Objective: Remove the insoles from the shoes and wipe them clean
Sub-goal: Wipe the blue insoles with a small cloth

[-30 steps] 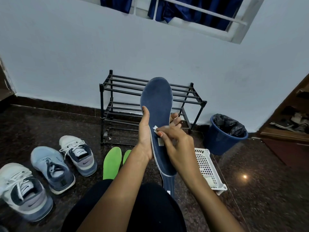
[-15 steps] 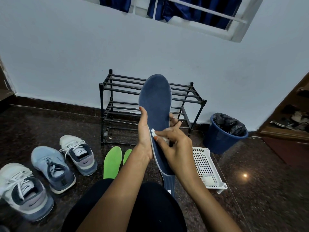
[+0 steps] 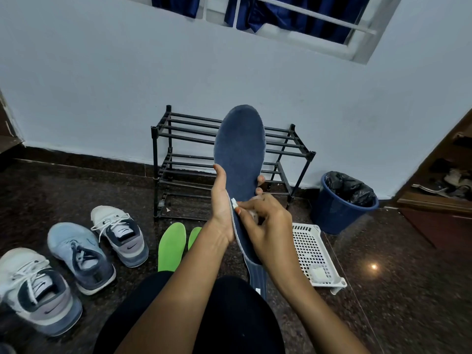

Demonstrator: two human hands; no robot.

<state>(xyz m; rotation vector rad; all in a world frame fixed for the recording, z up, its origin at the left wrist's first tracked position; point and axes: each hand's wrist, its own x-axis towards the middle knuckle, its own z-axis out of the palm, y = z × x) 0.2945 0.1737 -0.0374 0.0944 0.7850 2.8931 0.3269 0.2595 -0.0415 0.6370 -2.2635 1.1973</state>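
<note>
The right hand [image 3: 265, 226] is hiding most of the white wipe [image 3: 233, 202], pinching it against the navy insole [image 3: 240, 149]. The left hand [image 3: 221, 208] grip is holding that insole upright over the lap.

Left hand [image 3: 222, 208] and right hand [image 3: 265, 226] with orange-painted nails [image 3: 215, 166], bare forearms [image 3: 178, 290], black clothing [image 3: 242, 318] across the lap

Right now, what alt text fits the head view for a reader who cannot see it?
A person's left hand holds a long dark blue insole upright while the right hand pinches a small white wipe against its left edge. On the dark floor lie two bright green insoles and three pale laced sneakers, with a black metal shoe rack behind.
</note>
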